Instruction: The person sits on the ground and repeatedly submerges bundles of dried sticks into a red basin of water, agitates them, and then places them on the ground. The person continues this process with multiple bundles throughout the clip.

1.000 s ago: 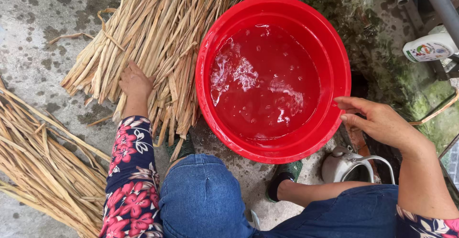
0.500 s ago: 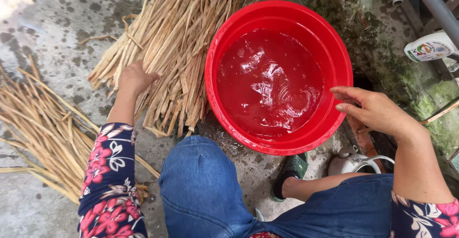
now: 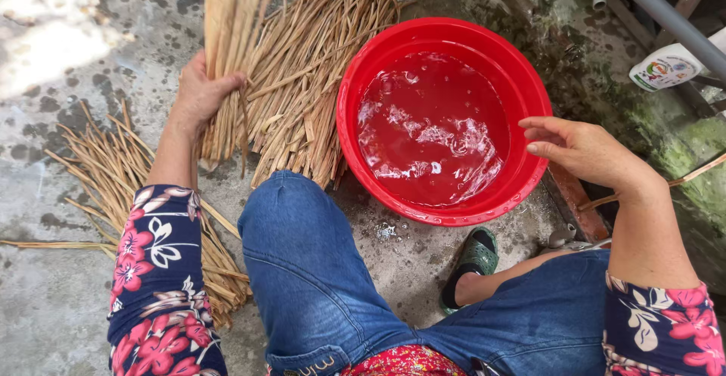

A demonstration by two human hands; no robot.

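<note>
A sheaf of dried reed stalks [image 3: 291, 74] is gripped by the left hand [image 3: 200, 92], just left of the red water basin [image 3: 529, 183]. The right hand [image 3: 582, 149] hovers open, empty, at the rim. A firm, whole-bundle grasp is advised so loose stalks are not shed.

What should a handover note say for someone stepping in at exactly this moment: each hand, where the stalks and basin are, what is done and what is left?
Left hand: closed around a bunch of dry straw stalks, lifted from the big pile lying left of the basin.
Right hand: open, empty, hovering at the right rim of the red basin.
Basin: on the concrete floor, holds rippling water; no stalks in it.
Second straw pile lies on the floor at the far left, under the left forearm.
Done: one bunch gripped.
Left: none of the straw is wet yet; both piles remain dry outside the basin.
</note>
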